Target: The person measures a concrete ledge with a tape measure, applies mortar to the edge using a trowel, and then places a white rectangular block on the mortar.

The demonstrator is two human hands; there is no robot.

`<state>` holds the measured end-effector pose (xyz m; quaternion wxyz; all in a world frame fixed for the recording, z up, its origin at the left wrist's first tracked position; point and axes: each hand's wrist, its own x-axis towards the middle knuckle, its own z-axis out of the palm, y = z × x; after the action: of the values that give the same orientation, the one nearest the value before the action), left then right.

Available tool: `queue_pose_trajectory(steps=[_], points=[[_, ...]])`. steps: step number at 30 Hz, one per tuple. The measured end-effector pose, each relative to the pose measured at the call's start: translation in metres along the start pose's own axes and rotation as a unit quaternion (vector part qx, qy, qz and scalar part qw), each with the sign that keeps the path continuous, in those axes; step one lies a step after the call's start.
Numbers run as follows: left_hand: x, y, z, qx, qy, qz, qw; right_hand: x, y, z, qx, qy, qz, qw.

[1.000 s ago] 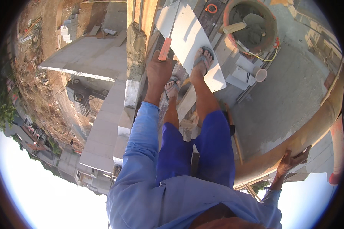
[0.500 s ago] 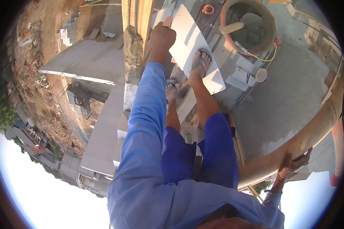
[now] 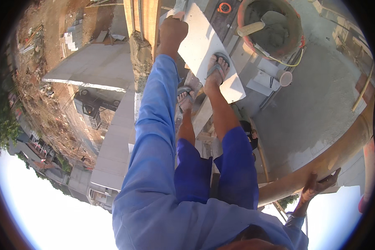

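My left hand [image 3: 173, 30] is stretched far out in a blue sleeve. It is closed in a fist at the upper left edge of a white slab [image 3: 200, 46]. A small pale-orange piece pokes out above the knuckles; I cannot make out what it is. My right foot in a sandal [image 3: 216, 68] stands on the slab, and my left foot [image 3: 185, 98] is on planks beside it. My right hand [image 3: 321, 185] is low at the right, gripping the edge of a curved tan beam [image 3: 341, 152].
An orange tub [image 3: 298, 31] holds grey mortar and a wooden-handled trowel [image 3: 251, 29]. A white pipe piece [image 3: 284, 77] and grey blocks lie beside it on the concrete floor [image 3: 321, 100]. A rough concrete column top [image 3: 141, 56] stands left of my arm, with a long drop to roofs [image 3: 112, 150] beyond.
My left arm has stretched further out, moving the hand up along the slab's left edge. The hand has closed into a tighter fist. My right hand stays on the beam.
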<state>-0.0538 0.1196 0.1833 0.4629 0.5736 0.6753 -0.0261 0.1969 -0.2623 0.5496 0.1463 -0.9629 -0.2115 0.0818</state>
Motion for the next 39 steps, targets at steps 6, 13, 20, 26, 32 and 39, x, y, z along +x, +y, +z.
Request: queue_pose_trajectory(steps=[6, 13, 20, 26, 32, 39], points=[[-0.081, -0.034, -0.032, 0.019, -0.035, 0.072, 0.997, -0.006, 0.001, -0.008, -0.025, 0.020, 0.022, 0.999], [-0.014, -0.010, 0.006, 0.064, 0.009, 0.008, 0.998, 0.001, 0.003, -0.003, 0.001, 0.015, -0.006, 1.000], [-0.073, -0.032, -0.033, 0.060, -0.032, 0.072, 0.995, -0.009, 0.003, -0.015, -0.007, 0.029, 0.025, 0.999], [-0.069, -0.025, -0.027, 0.050, -0.011, 0.036, 0.998, -0.007, 0.005, -0.010, 0.005, 0.014, 0.018, 1.000], [0.022, -0.032, 0.008, 0.082, 0.001, 0.111, 0.990, -0.001, 0.000, -0.008, 0.034, -0.002, 0.008, 0.999], [-0.101, -0.037, -0.034, 0.065, -0.032, -0.010, 0.997, -0.010, 0.015, -0.026, 0.010, -0.050, -0.019, 0.999]])
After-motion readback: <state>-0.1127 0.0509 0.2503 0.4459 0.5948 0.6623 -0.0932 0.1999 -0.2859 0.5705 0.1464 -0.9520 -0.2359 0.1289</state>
